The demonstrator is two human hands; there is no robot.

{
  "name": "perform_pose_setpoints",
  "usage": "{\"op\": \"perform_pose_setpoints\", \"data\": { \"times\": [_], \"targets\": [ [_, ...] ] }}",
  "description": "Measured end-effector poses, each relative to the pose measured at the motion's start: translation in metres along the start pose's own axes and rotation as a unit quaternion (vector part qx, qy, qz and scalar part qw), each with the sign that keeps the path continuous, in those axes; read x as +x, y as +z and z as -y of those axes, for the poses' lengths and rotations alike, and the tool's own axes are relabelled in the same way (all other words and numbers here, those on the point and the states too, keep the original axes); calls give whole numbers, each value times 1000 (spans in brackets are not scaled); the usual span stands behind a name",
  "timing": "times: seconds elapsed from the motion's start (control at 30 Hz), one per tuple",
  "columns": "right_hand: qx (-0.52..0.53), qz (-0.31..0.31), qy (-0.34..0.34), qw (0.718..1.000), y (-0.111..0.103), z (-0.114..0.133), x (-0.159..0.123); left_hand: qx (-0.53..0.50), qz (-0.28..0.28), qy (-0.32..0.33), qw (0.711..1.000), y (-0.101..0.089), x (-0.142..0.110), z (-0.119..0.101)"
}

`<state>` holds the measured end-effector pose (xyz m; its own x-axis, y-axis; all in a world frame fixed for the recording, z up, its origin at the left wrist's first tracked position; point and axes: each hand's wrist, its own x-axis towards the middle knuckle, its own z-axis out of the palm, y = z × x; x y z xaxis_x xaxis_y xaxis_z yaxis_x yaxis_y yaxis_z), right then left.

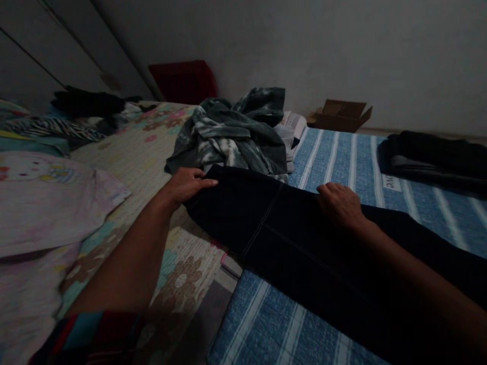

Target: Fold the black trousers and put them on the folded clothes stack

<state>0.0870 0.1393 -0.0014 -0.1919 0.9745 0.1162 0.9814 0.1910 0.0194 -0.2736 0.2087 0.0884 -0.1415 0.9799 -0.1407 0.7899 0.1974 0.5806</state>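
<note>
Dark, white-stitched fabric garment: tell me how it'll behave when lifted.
The dark garment would likely droop: its edges curve like soft cloth. Lying flat and broad, it probably won't roll. Its length may trail, since it runs out of frame.

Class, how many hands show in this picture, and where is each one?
2. The left hand holds one end of the dark garment; the right hand is on the garment's far edge, farther to the right. Neither is fully hidden.
</note>
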Motion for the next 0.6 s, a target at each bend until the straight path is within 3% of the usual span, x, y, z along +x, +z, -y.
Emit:
{"op": "perform_pose_setpoints", "data": {
  "times": [0.1, 0.27, 0.43, 0.6],
  "targets": [
    [11, -36, -57, 998, -3, 23, -16, -11, 5, -4, 1000, -3, -3, -6],
    [35, -12, -97, 995, 6, 48, -27, -84, 33, -23, 996, -13, -14, -23],
    [85, -25, -103, 991, 11, 45, -25, -163, 62, -23, 984, -23, -24, -47],
    [170, -6, -109, 979, 11, 39, -22, -166, 69, 27, 983, -27, -50, -89]
  ]
}}
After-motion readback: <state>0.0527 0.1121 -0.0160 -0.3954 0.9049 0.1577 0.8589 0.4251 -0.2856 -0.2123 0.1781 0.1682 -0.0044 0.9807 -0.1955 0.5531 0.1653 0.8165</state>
